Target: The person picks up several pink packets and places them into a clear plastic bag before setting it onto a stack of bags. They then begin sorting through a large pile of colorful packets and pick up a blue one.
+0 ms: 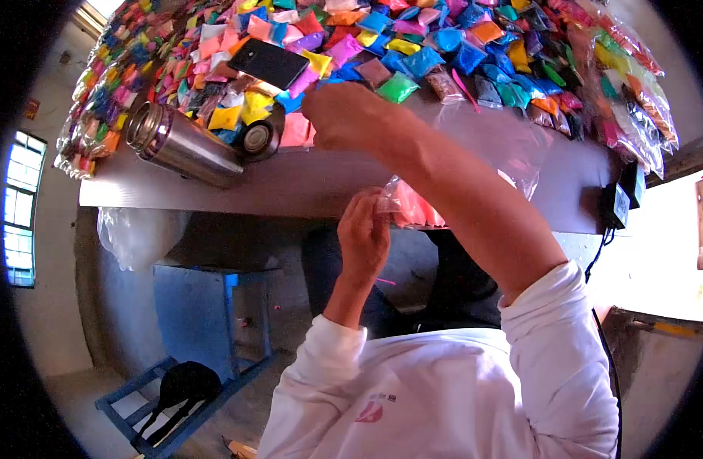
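Note:
My left hand is closed at the table's front edge, pinching the rim of a clear plastic bag. Salmon-pink packets show inside the bag, partly covered by my right forearm. Stretched across to the left, my right hand is over the near edge of a pile of small coloured packets. Its fingers curl downward and are mostly hidden, right beside a salmon-pink packet; I cannot tell whether they grip it. Just behind this hand, a black phone rests on the packets.
A steel flask lies without its lid on the table, beside a round dark lid. Large clear bags of packets stand at the right, near a black power adapter. A blue stool stands below left.

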Motion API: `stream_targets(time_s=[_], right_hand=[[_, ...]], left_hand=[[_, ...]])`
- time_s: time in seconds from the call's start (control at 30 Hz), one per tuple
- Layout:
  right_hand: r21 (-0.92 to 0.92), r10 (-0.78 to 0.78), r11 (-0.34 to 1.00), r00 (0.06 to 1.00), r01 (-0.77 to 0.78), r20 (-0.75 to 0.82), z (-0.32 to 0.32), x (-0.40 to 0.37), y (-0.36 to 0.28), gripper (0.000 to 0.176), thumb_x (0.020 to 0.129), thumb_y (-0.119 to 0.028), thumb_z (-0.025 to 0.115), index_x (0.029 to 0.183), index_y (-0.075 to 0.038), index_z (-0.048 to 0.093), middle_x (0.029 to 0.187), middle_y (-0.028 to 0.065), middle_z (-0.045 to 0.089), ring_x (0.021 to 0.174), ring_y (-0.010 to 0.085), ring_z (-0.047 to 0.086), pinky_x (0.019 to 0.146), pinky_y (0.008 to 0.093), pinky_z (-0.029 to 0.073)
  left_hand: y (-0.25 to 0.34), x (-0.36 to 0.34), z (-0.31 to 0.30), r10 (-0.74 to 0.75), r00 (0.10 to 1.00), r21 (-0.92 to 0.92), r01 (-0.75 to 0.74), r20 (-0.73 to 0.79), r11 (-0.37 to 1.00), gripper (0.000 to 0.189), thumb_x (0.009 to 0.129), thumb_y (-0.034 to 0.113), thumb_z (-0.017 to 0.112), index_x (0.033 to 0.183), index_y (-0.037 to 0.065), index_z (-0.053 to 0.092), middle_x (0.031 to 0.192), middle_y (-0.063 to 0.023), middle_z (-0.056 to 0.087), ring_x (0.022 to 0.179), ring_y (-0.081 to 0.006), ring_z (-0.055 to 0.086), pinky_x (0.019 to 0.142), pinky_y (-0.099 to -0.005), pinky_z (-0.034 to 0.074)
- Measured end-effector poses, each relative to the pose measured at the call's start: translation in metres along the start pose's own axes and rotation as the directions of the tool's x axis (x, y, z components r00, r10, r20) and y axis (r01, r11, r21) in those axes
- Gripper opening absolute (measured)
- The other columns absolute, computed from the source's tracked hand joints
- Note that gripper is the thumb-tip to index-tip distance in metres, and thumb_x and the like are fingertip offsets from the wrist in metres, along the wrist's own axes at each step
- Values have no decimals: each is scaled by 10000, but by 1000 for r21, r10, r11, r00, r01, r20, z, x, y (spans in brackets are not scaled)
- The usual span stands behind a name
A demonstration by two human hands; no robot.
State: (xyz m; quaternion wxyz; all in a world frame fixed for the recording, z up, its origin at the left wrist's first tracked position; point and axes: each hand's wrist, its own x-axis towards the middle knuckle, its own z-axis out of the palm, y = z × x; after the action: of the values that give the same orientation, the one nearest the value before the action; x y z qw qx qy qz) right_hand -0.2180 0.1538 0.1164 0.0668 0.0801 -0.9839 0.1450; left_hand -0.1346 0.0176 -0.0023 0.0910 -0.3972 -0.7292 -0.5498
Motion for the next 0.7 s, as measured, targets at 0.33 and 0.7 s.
stream_targets(time_s=[0.33, 0.7], right_hand=[[-177, -63, 984, 931, -1, -359, 28, -10, 6, 219, 856, -242, 615, 923, -61, 719, 913, 202, 687, 835, 363, 680, 709, 447, 546], [406, 737, 649, 398, -644, -546, -84, -263, 21, 148, 819, -122, 676, 894, 4, 693, 689, 56, 642, 650, 57, 572, 598, 242, 480]], left_hand=[[0, -4, -1, -73, 997, -3, 73, 30, 997, 97, 930, 74, 550, 953, 0, 609, 971, -180, 639, 917, -362, 629, 819, -406, 504], [4, -4, 5, -79, 997, 46, 78, 21, 996, 265, 990, 229, 519, 977, -17, 618, 973, -160, 647, 881, -318, 654, 758, -371, 512]])
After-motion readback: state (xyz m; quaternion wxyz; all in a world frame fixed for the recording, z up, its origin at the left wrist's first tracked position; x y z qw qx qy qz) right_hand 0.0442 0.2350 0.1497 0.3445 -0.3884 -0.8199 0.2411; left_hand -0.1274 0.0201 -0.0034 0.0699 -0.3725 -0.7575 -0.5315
